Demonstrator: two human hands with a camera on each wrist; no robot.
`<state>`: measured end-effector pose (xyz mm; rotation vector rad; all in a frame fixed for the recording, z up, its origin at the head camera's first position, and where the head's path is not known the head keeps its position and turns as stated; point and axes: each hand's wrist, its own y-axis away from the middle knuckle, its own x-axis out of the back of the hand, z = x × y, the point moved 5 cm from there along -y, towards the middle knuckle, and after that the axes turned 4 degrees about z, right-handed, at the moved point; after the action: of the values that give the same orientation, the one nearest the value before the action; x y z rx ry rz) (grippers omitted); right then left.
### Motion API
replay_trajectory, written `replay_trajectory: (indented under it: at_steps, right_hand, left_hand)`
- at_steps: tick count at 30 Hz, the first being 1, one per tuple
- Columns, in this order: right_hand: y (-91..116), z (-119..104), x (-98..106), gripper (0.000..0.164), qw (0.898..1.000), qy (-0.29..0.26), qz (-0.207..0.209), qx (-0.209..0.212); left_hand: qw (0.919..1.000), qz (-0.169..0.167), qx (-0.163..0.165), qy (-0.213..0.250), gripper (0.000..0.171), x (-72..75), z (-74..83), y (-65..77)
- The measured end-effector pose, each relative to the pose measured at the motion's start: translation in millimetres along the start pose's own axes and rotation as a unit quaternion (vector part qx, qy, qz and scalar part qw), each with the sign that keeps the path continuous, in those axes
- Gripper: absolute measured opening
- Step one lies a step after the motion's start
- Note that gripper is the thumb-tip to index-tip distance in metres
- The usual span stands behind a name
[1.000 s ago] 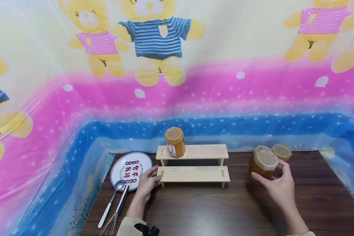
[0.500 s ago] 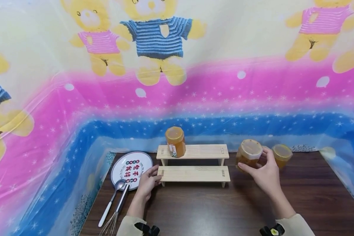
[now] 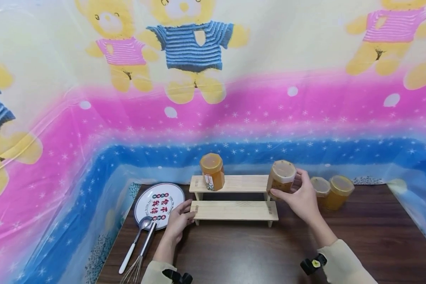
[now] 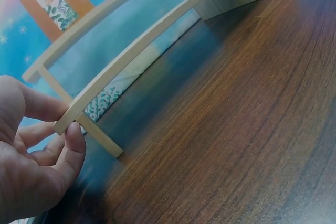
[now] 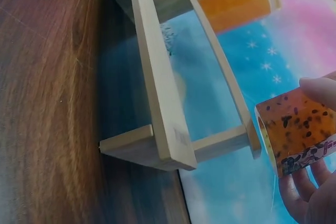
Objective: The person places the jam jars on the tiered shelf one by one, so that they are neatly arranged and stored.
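My right hand (image 3: 301,195) grips a jar (image 3: 282,176) of amber preserve with dark seeds and a pale lid. In the right wrist view, that seeded jar (image 5: 296,129) is held tilted beside the right end of the rack's upper tier. The two-tier wooden rack (image 3: 234,210) stands on the table, and my left hand (image 3: 179,221) pinches the left end of its lower tier. The left wrist view shows thumb and fingers around that board end (image 4: 65,120). An orange honey-coloured jar (image 3: 213,173) with a white label stands at the left of the upper tier.
Two more amber jars, one pale-lidded (image 3: 320,187) and one yellow-lidded (image 3: 340,192), stand right of the rack, behind my right hand. A white plate (image 3: 147,197), a spoon (image 3: 129,254) and a whisk (image 3: 143,248) lie at left. A printed cloth (image 3: 255,138) hangs behind the table.
My right hand has carried the seeded jar leftward from beside the other jars to the rack's right end, uncovering a second pale-lidded jar. My left hand stays on the rack.
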<state>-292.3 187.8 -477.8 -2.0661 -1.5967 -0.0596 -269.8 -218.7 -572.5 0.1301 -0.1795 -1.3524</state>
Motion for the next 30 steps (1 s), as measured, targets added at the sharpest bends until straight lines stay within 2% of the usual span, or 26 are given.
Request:
replay_trajectory:
  at_steps: [13, 19, 30]
  right_hand:
    - [-22, -10, -36, 0.096, 1.000, -0.013, -0.024, 0.009]
    - [-25, -14, -52, 0.095, 0.999, -0.028, -0.034, -0.002]
    - [-26, -19, -75, 0.098, 0.999, -0.017, -0.041, -0.018]
  left_hand:
    - [1.0000, 0.004, -0.001, -0.001, 0.061, 2.3, -1.9, -1.1]
    - [1.0000, 0.000, -0.004, -0.002, 0.060, 0.9, -1.2, 0.3]
    - [1.0000, 0.006, -0.001, 0.001, 0.060, 2.4, -3.6, -2.1]
